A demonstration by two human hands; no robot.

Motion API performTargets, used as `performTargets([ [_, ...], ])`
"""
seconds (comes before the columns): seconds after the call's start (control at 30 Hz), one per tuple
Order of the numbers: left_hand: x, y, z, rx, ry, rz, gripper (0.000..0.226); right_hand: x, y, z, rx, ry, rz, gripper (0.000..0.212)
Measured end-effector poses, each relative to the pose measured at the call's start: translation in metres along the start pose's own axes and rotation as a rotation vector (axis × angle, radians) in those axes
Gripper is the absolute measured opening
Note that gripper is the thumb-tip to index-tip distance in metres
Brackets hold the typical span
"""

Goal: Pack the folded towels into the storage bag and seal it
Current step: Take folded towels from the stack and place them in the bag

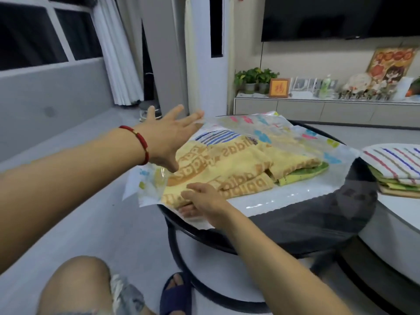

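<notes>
Towels held in the bag on the round desk

The clear printed bag [261, 130] is laid flat across the black desk [336, 214], with the yellow towel [229, 164] inside it, stacked over a striped and a green one. The near corner of the yellow towel is pinched by the right hand [202, 198], thumb on top and fingers curled underneath. The left hand [168, 135], fingers spread wide and gripping nothing, is held over the bag's far-left edge. A second towel stack [397, 169] is seen right of the bag, on a white desk.
</notes>
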State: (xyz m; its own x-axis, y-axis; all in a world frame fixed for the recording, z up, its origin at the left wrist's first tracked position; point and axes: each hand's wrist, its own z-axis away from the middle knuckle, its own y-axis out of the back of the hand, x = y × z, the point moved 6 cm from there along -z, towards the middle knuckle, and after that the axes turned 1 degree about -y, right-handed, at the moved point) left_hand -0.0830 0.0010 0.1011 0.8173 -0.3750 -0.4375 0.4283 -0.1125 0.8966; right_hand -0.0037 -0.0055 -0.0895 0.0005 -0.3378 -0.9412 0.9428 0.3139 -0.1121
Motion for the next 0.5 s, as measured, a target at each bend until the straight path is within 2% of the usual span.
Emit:
performTargets([
  [0.17, 0.012, -0.004, 0.006, 0.045, -0.081, -0.007, 0.111, 0.0, 0.0, -0.023, 0.075, 0.065, 0.199, 0.057],
  [0.27, 0.015, -0.004, 0.007, 0.06, -0.116, -0.023, 0.105, -0.002, -0.014, -0.035, -0.029, -0.006, 0.156, 0.059],
  [0.33, 0.011, -0.004, 0.006, 0.056, -0.121, -0.002, 0.108, -0.007, -0.015, -0.033, -0.077, 0.045, 0.251, 0.06],
  [0.37, 0.009, -0.004, 0.005, 0.054, -0.119, 0.011, 0.11, -0.012, -0.011, -0.029, -0.034, 0.133, 0.408, 0.058],
  [0.47, 0.007, -0.005, 0.002, 0.053, -0.105, 0.037, 0.114, -0.022, 0.014, -0.005, 0.387, 0.528, 1.002, 0.037],
  [0.5, 0.009, -0.006, 0.001, 0.052, -0.104, 0.035, 0.115, -0.022, 0.013, -0.001, 0.433, 0.596, 1.151, 0.035],
])
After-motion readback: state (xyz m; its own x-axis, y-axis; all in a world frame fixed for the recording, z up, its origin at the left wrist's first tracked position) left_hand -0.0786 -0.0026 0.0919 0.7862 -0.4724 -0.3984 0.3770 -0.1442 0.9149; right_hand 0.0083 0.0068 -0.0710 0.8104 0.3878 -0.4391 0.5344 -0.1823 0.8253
